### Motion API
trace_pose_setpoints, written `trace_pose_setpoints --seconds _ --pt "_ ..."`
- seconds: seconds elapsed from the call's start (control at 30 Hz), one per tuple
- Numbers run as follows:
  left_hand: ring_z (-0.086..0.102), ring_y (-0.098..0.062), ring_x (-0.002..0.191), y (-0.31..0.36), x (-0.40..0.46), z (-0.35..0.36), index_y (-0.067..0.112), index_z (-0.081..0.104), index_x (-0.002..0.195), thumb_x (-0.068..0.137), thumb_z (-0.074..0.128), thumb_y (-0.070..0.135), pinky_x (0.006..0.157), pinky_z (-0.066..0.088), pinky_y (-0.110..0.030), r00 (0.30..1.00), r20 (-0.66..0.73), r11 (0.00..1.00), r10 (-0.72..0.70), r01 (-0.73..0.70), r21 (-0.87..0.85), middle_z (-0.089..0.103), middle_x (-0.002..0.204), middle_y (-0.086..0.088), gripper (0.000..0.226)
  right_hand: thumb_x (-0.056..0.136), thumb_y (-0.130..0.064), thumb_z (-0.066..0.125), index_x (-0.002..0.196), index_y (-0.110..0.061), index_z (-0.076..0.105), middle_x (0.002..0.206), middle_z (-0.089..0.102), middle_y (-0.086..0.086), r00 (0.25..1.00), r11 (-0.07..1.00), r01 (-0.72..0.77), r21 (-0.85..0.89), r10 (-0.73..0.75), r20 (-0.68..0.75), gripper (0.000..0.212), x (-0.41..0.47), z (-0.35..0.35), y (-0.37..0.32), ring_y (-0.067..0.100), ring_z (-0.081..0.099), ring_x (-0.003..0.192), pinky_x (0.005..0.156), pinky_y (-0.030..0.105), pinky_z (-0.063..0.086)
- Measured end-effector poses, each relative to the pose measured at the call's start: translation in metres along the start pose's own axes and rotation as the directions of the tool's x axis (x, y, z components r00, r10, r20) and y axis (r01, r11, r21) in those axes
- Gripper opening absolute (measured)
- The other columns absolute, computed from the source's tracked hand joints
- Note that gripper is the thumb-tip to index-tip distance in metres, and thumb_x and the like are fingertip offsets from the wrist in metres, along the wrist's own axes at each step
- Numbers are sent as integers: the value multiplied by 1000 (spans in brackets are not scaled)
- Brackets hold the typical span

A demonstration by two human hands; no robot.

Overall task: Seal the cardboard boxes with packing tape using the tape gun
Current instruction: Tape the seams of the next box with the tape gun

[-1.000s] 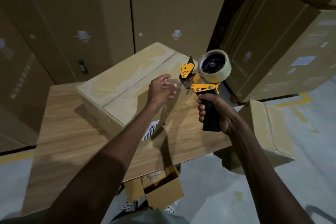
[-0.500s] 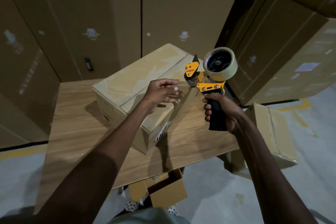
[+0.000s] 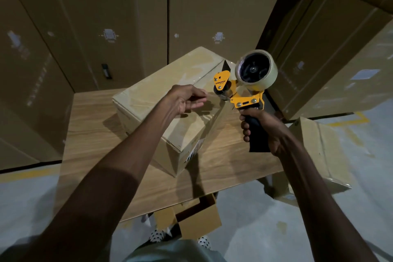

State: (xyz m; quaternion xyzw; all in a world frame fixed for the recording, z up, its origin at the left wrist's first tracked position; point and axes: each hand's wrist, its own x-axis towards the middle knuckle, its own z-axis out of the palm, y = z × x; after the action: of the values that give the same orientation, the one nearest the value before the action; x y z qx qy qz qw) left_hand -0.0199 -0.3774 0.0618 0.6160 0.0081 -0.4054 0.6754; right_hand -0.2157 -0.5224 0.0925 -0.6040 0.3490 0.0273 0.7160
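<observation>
Above the surface (image 3: 102,134), we hold the tape gun (image 3: 244,93) ready.
Our right hand (image 3: 263,130) grips its handle; our left hand (image 3: 187,100) pinches the tape end at its mouth. Below both hands lies the cardboard box (image 3: 161,100), seam running away from us, nearer our left.

Wooden table (image 3: 102,134), light grain, set against a wall of tall cardboard cartons (image 3: 127,17). One closed cardboard box (image 3: 153,100) lying directly on tabletop, turned at an angle to table edges, glossy tape across top, printed label on near right face. Grey concrete floor (image 3: 265,229) below, yellow painted line at left and far right. On floor: small open carton (image 3: 197,219) partly under table's near edge; larger box (image 3: 319,155) with flaps loose, just beside table's right end.
</observation>
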Motion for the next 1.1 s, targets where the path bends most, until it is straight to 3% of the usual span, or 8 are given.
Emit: trace_pose_setpoints --seconds 0.13,0.23,0.33,0.43,0.57,0.77,0.87,1.1 --pt "69 -13 51 7 4 -5 -3 69 92 86 66 -10 49 56 -20 999 -9 998 -37 37 49 72 72 -11 10 95 -21 62 80 -12 58 61 50 4 999 997 33 -71 -35 -16 17 -7 4 2 17 46 51 53 32 37" --pt "68 -14 52 10 8 -23 -3 67 97 84 63 -15 53 58 -21 991 -135 996 3 9 90 71 62 -9 18 95 -20 63 86 -13 59 63 53 3 999 987 49 -154 -50 -7 12 -15 0 3 16 48 52 56 32 38" --pt "63 -12 51 13 16 -62 -2 65 93 85 59 -14 47 55 -19 965 -255 997 54 -39 60 69 76 -12 15 95 -19 62 86 -12 59 64 53 5 999 982 34 -183 -35 -7 12 -21 -5 1 17 48 52 55 33 38" --pt "60 -8 49 15 19 -84 5 64 82 88 61 -5 48 51 -16 964 -249 992 96 -71 108 66 76 -8 12 95 -18 63 87 -8 61 64 56 7 996 964 74 -256 -82 -18 12 -22 7 3 18 50 53 56 33 39" --pt "56 -9 55 17 20 -103 10 65 86 86 75 4 48 49 -18 967 -220 984 129 -97 149 61 74 -4 12 95 -16 64 89 -5 63 66 58 8 990 943 119 -310 -137 -35 13 -18 32 9 19 51 57 56 34 40" --pt "60 -15 51 17 15 -140 13 59 79 75 84 -3 39 52 -24 885 -359 941 298 -209 264 64 75 -10 30 96 -15 63 92 -3 62 67 55 9 990 926 139 -351 -136 34 12 -15 58 24 19 48 58 54 32 39" --pt "55 -7 37 18 12 -176 11 54 76 76 83 -6 35 44 -20 826 -424 918 371 -255 305 59 66 -11 33 96 -13 63 93 0 63 67 54 11 992 921 124 -368 -119 36 13 -17 65 31 20 48 57 53 32 38" --pt "52 -3 39 15 11 -220 13 52 76 76 80 -8 42 48 -19 795 -461 907 394 -254 336 57 68 -8 35 96 -9 62 94 14 58 68 51 18 979 899 198 -390 -196 46 23 -7 106 47 23 44 57 53 35 35"
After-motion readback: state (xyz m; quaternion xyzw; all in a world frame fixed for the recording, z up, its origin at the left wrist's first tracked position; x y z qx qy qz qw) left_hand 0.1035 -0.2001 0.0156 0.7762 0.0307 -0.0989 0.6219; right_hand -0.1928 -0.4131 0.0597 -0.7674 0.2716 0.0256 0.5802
